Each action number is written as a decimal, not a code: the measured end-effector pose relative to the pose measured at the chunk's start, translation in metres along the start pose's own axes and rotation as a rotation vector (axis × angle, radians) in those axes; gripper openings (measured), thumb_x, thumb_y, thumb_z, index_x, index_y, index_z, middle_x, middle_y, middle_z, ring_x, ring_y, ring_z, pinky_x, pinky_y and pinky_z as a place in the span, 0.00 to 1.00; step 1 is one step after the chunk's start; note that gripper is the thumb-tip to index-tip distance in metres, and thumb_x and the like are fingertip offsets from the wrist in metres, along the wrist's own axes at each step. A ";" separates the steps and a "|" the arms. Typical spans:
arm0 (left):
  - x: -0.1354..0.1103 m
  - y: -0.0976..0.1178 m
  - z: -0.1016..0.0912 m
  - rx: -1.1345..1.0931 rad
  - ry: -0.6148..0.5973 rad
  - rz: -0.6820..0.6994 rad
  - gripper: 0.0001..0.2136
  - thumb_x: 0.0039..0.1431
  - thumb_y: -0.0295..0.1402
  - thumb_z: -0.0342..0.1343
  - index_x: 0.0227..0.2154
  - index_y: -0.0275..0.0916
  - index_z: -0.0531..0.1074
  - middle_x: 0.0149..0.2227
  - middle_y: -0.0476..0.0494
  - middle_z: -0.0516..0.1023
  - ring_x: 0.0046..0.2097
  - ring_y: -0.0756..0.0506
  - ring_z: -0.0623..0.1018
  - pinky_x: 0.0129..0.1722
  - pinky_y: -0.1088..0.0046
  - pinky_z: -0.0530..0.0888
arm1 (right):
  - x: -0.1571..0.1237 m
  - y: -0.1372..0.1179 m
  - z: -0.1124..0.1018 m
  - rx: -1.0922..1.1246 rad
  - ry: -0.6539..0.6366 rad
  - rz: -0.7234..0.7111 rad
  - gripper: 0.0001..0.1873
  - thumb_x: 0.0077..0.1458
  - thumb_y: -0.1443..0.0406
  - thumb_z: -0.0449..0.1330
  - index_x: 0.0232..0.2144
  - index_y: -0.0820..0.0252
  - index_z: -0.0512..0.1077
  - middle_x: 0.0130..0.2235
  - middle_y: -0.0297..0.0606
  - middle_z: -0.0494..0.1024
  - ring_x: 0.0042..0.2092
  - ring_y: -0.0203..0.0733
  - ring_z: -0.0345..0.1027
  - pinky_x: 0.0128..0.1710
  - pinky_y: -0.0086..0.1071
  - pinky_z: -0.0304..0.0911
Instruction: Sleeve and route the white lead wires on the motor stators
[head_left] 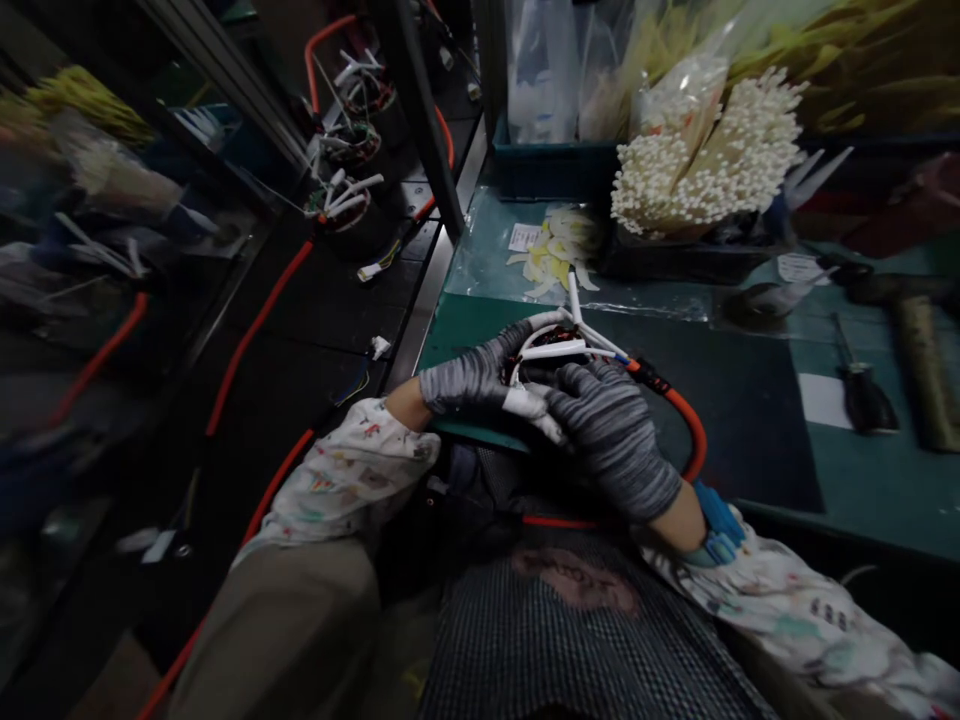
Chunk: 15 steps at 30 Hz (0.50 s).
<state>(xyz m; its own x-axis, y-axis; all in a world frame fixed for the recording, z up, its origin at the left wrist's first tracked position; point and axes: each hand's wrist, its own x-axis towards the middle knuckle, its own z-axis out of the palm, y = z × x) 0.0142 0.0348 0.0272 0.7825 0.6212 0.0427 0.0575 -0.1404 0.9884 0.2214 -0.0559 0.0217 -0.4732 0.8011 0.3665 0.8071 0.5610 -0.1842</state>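
A motor stator [556,338] with dark copper windings and white sleeved leads rests at the front edge of the green bench. My left hand [480,372], in a grey striped glove with pale fingertips, is wrapped round its left side. From the right, my right hand [611,425], gloved alike, grips its near side, with the fingertips partly hidden. White sleeves [576,300] stick up and out from the top of the windings. An orange cable [691,425] joins the leads at the right and curves down past my right wrist.
More stators [349,210] with orange cables stand on the dark conveyor [300,330] at left, beside a metal post [424,110]. Yellow-white slips [555,245] lie behind my hands. White-tipped sticks [705,160] fill a bin. A screwdriver [866,395] and a hammer [926,370] lie right.
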 end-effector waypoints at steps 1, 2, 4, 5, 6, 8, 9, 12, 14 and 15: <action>-0.001 -0.001 0.004 -0.020 -0.028 0.022 0.45 0.53 0.46 0.76 0.72 0.56 0.63 0.71 0.40 0.70 0.70 0.30 0.72 0.70 0.46 0.73 | -0.008 -0.003 0.000 0.022 0.038 0.002 0.15 0.70 0.60 0.62 0.51 0.58 0.85 0.48 0.49 0.86 0.46 0.56 0.77 0.46 0.46 0.71; -0.004 -0.002 0.009 -0.004 -0.027 0.050 0.45 0.54 0.46 0.76 0.73 0.57 0.61 0.72 0.40 0.67 0.73 0.30 0.69 0.72 0.45 0.70 | -0.017 -0.006 0.000 0.043 0.075 0.008 0.14 0.70 0.61 0.62 0.50 0.59 0.85 0.48 0.48 0.86 0.46 0.55 0.77 0.45 0.47 0.72; -0.015 -0.003 0.019 0.116 0.013 0.104 0.46 0.54 0.46 0.76 0.73 0.59 0.60 0.76 0.42 0.60 0.77 0.29 0.59 0.76 0.43 0.62 | -0.034 -0.014 0.000 0.086 0.145 0.025 0.14 0.70 0.63 0.61 0.50 0.60 0.85 0.47 0.48 0.87 0.46 0.55 0.77 0.47 0.48 0.73; -0.022 -0.003 0.024 0.187 0.026 0.128 0.47 0.54 0.46 0.76 0.73 0.60 0.59 0.77 0.43 0.56 0.79 0.29 0.55 0.77 0.42 0.58 | -0.042 -0.018 -0.001 0.107 0.177 0.026 0.13 0.70 0.64 0.61 0.49 0.60 0.84 0.47 0.47 0.87 0.46 0.54 0.77 0.48 0.48 0.73; -0.028 -0.003 0.029 0.245 0.034 0.147 0.48 0.54 0.46 0.76 0.74 0.60 0.58 0.78 0.43 0.54 0.80 0.28 0.51 0.78 0.41 0.55 | -0.048 -0.021 -0.002 0.128 0.201 0.024 0.13 0.70 0.66 0.60 0.50 0.60 0.84 0.47 0.47 0.87 0.48 0.54 0.77 0.49 0.47 0.74; -0.038 -0.002 0.040 0.306 0.068 0.181 0.47 0.57 0.45 0.74 0.75 0.60 0.54 0.79 0.44 0.49 0.80 0.28 0.46 0.79 0.41 0.54 | -0.056 -0.026 -0.003 0.164 0.232 0.009 0.14 0.70 0.67 0.59 0.51 0.60 0.83 0.49 0.46 0.87 0.52 0.53 0.77 0.53 0.47 0.74; -0.042 -0.001 0.045 0.315 0.091 0.199 0.46 0.59 0.45 0.73 0.75 0.59 0.54 0.79 0.44 0.48 0.80 0.28 0.45 0.79 0.41 0.53 | -0.058 -0.027 -0.003 0.172 0.236 0.007 0.14 0.70 0.68 0.58 0.51 0.59 0.83 0.50 0.45 0.87 0.53 0.53 0.76 0.54 0.47 0.74; -0.050 -0.001 0.059 0.302 0.159 0.204 0.41 0.62 0.46 0.70 0.74 0.58 0.57 0.80 0.45 0.45 0.80 0.28 0.44 0.79 0.41 0.52 | -0.057 -0.033 0.000 0.140 0.212 0.041 0.15 0.69 0.68 0.58 0.52 0.57 0.83 0.53 0.45 0.86 0.54 0.53 0.76 0.55 0.49 0.75; -0.054 -0.002 0.066 0.272 0.199 0.186 0.38 0.63 0.45 0.68 0.73 0.58 0.59 0.80 0.47 0.43 0.80 0.28 0.45 0.79 0.42 0.53 | -0.057 -0.037 0.004 0.113 0.185 0.071 0.16 0.69 0.69 0.58 0.54 0.59 0.81 0.56 0.46 0.84 0.56 0.53 0.76 0.57 0.49 0.76; -0.055 -0.002 0.069 0.269 0.219 0.180 0.37 0.64 0.45 0.68 0.73 0.59 0.59 0.81 0.47 0.42 0.80 0.29 0.46 0.78 0.42 0.54 | -0.058 -0.038 0.005 0.106 0.179 0.076 0.17 0.69 0.69 0.58 0.55 0.60 0.81 0.57 0.47 0.83 0.58 0.54 0.75 0.57 0.50 0.75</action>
<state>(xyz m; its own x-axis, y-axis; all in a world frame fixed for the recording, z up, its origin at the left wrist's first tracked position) 0.0134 -0.0525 0.0126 0.6453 0.7142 0.2710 0.1144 -0.4411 0.8901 0.2165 -0.1226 0.0025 -0.3345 0.7975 0.5021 0.7920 0.5266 -0.3088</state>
